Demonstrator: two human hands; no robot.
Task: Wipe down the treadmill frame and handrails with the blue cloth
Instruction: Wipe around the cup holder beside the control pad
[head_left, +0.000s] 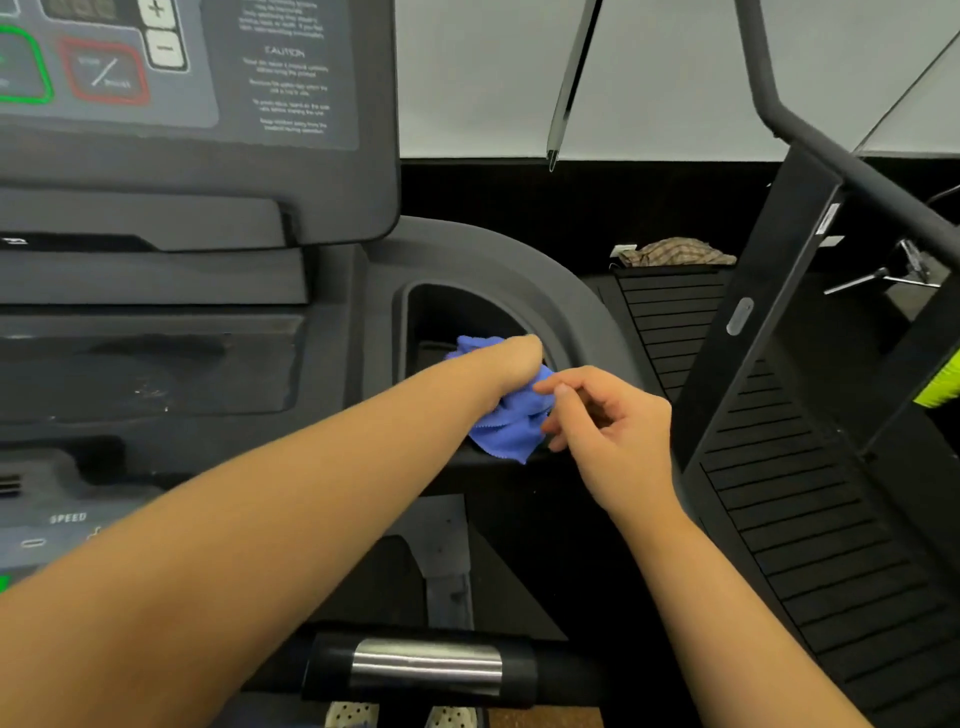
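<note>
Looking down through the head camera, I have the left hand (511, 364) reaching across to the storage pocket (457, 312) at the right of the console (208, 130). It is bent at the wrist with the cloth (511, 426) bunched under it. Blue folds spill out on both sides of the hand, so I judge it is gripping the cloth, though the fingers themselves are hidden. The cloth sits at the near lip of the pocket, partly inside it.

The right hand (613, 431) is just beside the cloth with its fingers curled, and the thumb and forefinger meet at the cloth's edge. I cannot tell whether it pinches the fabric or only touches it.

The step in hand looks like wiping the pocket and the grey frame (519, 270) that curves around it. To do it well, I would flatten the wad before wiping, as a tight ball only touches the surface at a few spots. The right hand is well placed to pull out a corner and spread it. Then I would run the cloth along the inner wall of the pocket, over the rim, and out along the curved frame in overlapping passes, pressing with flat fingers.

The handrail (426, 662) with its metal band sits close below and looks untouched. It needs the cloth wrapped around it, not dabbed on top. I would keep away from the console buttons.
</note>
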